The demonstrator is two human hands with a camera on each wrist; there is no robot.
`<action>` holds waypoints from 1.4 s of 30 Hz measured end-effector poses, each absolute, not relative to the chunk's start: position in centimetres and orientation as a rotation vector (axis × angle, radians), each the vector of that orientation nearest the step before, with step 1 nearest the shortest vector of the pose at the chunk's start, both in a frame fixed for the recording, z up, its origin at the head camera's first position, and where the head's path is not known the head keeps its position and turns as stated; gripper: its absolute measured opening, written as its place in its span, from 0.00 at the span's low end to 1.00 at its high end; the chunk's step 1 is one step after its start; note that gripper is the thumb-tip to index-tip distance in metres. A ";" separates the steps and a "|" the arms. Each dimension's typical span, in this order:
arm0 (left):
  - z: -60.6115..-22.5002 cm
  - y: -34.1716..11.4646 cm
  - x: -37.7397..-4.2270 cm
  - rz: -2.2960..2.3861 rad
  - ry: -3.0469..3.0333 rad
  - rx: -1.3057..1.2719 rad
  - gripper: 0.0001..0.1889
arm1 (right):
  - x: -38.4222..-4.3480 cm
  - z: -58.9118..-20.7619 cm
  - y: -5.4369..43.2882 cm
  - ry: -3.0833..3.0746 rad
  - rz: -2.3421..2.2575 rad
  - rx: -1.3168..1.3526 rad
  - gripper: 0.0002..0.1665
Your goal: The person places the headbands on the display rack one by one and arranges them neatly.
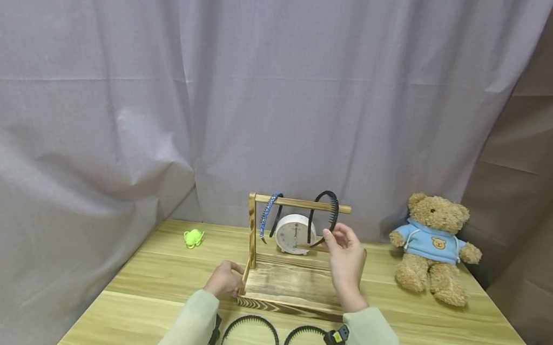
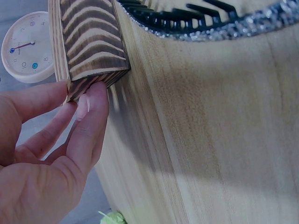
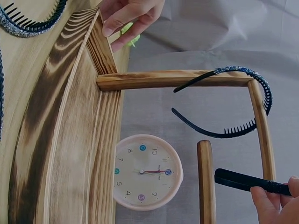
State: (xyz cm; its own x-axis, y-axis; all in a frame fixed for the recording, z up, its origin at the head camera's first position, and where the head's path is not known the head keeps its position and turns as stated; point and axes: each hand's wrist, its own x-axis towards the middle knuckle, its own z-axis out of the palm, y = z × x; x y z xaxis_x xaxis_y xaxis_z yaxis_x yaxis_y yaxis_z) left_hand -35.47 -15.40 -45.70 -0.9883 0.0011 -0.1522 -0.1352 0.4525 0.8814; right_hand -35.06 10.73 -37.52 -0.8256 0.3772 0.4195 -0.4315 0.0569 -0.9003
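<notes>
My right hand (image 1: 348, 256) pinches the side of a black toothed headband (image 1: 334, 212), which loops around the top bar of a wooden stand (image 1: 290, 307) near its free right end. A blue glittery headband (image 1: 266, 215) hangs by the left post on that same bar. Down at the stand's left end, my left hand (image 1: 225, 278) grips the tray's end between thumb and fingers; the left wrist view shows the fingertips at the corner (image 2: 96, 77). Two more toothed headbands, one left (image 1: 251, 317) and one right (image 1: 308, 328), lie on the table in front, partly cut off.
A round white clock (image 1: 293, 236) stands behind the stand. On the right sits a teddy bear (image 1: 431, 249) in a blue hoodie. A small bright green object (image 1: 194, 238) lies on the table (image 1: 149, 298) at the left. Grey curtain (image 1: 264, 85) hangs behind.
</notes>
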 end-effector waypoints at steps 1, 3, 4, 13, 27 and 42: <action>-45.7 -15.4 -35.5 1.578 2.561 -0.122 0.21 | -35.1 -37.5 10.7 -1.773 1.829 0.059 0.13; -45.8 -15.4 -35.6 1.581 2.561 -0.120 0.21 | -35.1 -37.5 10.5 -1.773 1.841 0.067 0.13; -45.9 -15.4 -35.7 1.585 2.557 -0.123 0.21 | -35.1 -37.5 10.4 -1.771 1.851 0.070 0.14; -45.9 -15.4 -35.5 1.591 2.550 -0.139 0.22 | -35.3 -37.3 9.6 -1.858 1.827 0.031 0.15; -45.6 -15.3 -35.5 1.573 2.568 -0.153 0.21 | -35.4 -37.8 7.9 -1.896 1.701 0.020 0.14; -45.9 -15.4 -35.5 1.616 2.547 -0.112 0.21 | -35.3 -38.6 6.3 -1.930 1.693 0.045 0.14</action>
